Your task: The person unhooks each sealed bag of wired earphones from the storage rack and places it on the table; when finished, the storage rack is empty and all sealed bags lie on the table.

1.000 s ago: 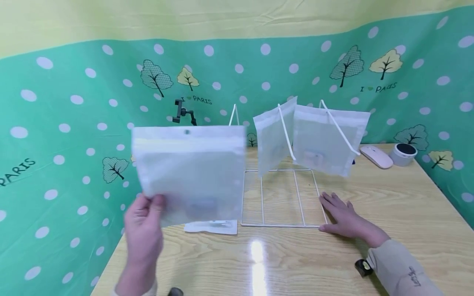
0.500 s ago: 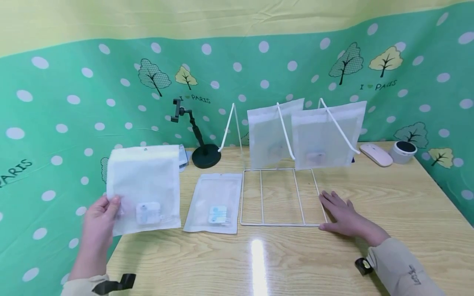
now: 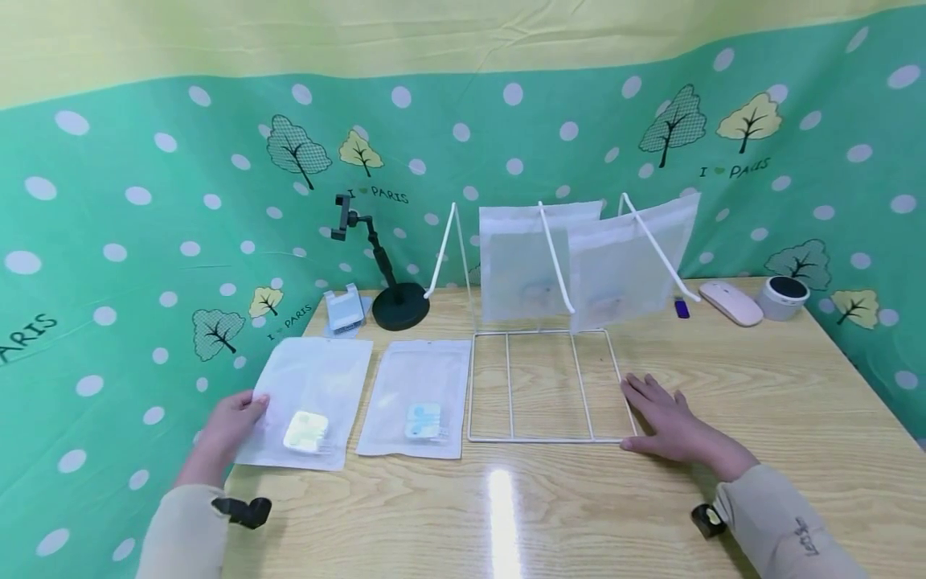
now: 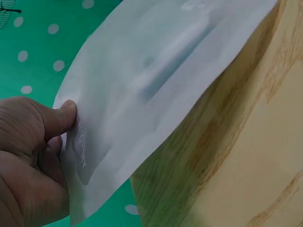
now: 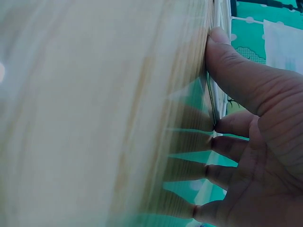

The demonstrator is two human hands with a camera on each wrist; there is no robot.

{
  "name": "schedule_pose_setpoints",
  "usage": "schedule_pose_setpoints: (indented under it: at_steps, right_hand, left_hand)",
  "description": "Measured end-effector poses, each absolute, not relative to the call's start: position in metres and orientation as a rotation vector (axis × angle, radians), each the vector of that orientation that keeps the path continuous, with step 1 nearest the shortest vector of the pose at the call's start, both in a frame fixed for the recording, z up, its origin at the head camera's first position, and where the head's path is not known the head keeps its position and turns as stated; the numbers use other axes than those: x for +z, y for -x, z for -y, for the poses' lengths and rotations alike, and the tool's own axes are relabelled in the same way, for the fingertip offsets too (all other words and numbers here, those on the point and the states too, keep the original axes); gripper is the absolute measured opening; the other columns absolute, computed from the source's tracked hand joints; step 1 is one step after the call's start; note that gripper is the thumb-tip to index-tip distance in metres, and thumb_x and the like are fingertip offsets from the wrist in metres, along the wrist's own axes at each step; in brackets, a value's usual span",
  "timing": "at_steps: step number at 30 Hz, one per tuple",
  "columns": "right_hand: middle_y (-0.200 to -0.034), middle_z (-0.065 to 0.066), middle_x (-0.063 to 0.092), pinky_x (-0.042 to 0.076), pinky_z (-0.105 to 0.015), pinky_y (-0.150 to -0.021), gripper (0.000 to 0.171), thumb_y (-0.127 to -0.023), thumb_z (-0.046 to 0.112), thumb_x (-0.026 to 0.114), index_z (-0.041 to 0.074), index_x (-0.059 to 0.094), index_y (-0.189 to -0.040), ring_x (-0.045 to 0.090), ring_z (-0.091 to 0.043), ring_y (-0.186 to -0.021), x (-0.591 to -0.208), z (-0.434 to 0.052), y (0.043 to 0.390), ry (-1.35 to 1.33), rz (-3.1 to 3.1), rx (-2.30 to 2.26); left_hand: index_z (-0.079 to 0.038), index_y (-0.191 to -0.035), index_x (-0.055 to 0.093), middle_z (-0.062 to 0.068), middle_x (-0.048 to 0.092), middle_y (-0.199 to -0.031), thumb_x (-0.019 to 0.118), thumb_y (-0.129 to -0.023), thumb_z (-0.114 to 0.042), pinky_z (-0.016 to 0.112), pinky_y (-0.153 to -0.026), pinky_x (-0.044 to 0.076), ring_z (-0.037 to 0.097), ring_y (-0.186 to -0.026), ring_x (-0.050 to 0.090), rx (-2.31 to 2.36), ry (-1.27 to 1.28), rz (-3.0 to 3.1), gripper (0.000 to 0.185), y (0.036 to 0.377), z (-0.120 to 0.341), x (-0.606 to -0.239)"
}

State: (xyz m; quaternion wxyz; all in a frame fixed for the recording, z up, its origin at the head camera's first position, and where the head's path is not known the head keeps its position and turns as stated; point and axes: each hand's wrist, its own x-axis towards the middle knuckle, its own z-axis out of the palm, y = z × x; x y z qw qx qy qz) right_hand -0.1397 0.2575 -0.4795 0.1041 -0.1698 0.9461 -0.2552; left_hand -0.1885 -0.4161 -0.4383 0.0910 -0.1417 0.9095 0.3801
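Your left hand (image 3: pixel 233 418) pinches the left edge of a translucent bag (image 3: pixel 311 402), thumb on top; the bag lies at the table's (image 3: pixel 760 402) left edge, beside a second bag (image 3: pixel 419 394). Your right hand (image 3: pixel 669 418) rests flat, fingers spread, against the white wire rack's (image 3: pixel 542 386) right base corner.

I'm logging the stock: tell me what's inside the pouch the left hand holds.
Through the frosted pouch pinched by the left hand, a small pale green-and-white item shows near its bottom edge. The frosting blurs it, so what it is cannot be told.
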Motion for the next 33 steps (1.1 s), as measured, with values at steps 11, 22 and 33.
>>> schedule_pose_setpoints:
  at_steps: [11,22,33]
  right_hand:
    - [-0.154,-0.032,0.021,0.006,-0.079,-0.099,0.091,-0.084,0.04,0.074,-0.009,0.031,-0.147,0.011,-0.055,-0.139,-0.481,-0.256,0.14,0.534,-2.798,-0.764]
    - [-0.154,-0.031,0.021,0.007,-0.079,-0.1,0.093,-0.083,0.043,0.074,-0.008,0.031,-0.147,0.012,-0.055,-0.139,-0.48,-0.257,0.139,0.509,-2.805,-0.731]
    - [-0.154,-0.031,0.02,0.005,-0.078,-0.1,0.093,-0.083,0.043,0.074,-0.008,0.031,-0.148,0.01,-0.055,-0.14,-0.48,-0.259,0.141,0.505,-2.786,-0.747]
  left_hand:
    - [0.015,-0.138,0.038,0.038,0.038,-0.137,0.048,-0.102,-0.026,0.056,-0.097,0.042,0.046,-0.119,0.044,1.073,0.528,-2.706,0.056,0.2,0.414,-0.463]
    - [0.013,-0.134,0.043,0.038,0.041,-0.136,0.057,-0.097,-0.027,0.062,-0.098,0.037,0.055,-0.121,0.04,0.505,0.416,-2.921,0.056,0.199,0.369,-0.438]
    - [0.003,-0.137,0.049,0.026,0.046,-0.139,0.064,-0.095,-0.028,0.055,-0.105,0.036,0.042,-0.127,0.045,0.596,-0.247,-3.009,0.054,0.194,0.232,-0.432]
